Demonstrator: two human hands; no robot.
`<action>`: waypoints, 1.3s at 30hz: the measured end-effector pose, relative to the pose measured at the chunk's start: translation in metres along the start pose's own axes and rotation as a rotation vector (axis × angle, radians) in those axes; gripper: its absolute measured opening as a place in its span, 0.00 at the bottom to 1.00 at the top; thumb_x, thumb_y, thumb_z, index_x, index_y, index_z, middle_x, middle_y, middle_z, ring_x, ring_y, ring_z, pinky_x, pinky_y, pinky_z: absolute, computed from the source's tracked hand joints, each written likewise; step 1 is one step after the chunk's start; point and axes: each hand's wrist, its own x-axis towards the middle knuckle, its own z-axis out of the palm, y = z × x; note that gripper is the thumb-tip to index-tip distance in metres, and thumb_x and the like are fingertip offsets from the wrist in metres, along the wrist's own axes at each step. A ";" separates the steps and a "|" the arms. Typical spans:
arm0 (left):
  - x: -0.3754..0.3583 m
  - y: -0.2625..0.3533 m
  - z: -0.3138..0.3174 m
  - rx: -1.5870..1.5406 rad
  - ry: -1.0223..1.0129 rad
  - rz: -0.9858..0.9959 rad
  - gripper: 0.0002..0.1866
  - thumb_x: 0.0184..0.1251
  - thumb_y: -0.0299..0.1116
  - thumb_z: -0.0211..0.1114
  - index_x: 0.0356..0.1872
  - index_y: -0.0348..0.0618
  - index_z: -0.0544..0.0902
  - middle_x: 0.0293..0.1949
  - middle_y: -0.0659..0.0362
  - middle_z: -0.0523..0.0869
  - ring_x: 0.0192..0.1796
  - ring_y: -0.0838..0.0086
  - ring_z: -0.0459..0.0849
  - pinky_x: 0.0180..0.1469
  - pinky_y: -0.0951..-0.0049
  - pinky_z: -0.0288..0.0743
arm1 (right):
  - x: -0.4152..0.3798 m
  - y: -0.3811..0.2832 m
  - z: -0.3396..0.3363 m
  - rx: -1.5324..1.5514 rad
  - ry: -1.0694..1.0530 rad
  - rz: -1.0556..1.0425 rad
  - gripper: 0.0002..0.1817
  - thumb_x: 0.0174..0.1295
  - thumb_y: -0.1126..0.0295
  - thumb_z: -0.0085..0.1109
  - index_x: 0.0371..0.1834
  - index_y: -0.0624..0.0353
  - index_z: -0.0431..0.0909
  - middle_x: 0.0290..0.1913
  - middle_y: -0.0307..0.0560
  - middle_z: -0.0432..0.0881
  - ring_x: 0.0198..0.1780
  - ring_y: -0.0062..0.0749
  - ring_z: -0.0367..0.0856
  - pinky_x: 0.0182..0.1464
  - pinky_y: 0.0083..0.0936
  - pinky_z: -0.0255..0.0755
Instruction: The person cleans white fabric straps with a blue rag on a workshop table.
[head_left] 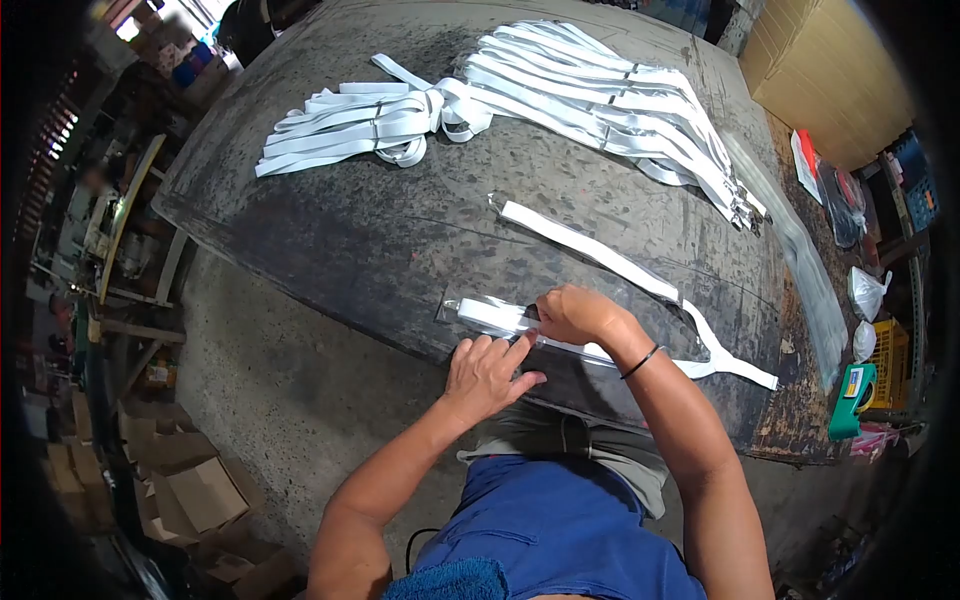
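A white Y-shaped strap (590, 248) with metal clips at its ends lies across the dark worktop, running back along the front edge. Its near end (490, 317) lies in what looks like a clear plastic sleeve (441, 304). My right hand (575, 314), fingers curled, is closed on the strap near the middle of this front length. Beside it, my left hand (488, 375) rests at the table edge with fingers and thumb spread, its index fingertip touching the plastic next to my right fingers.
Behind lie a large bundle of white straps (600, 100) and a smaller one (350, 125). A stack of clear plastic sleeves (810, 280) lies along the right side, near a green tape dispenser (850, 402) and a yellow crate (890, 365). A cardboard box (825, 75) stands at the back right.
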 end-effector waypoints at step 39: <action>0.003 0.005 -0.002 0.017 0.033 -0.016 0.32 0.52 0.51 0.73 0.61 0.57 0.81 0.27 0.62 0.78 0.32 0.65 0.77 0.35 0.61 0.66 | -0.085 -0.041 0.067 -0.060 0.439 -0.020 0.48 0.63 0.35 0.50 0.77 0.60 0.56 0.80 0.57 0.53 0.81 0.55 0.43 0.73 0.70 0.34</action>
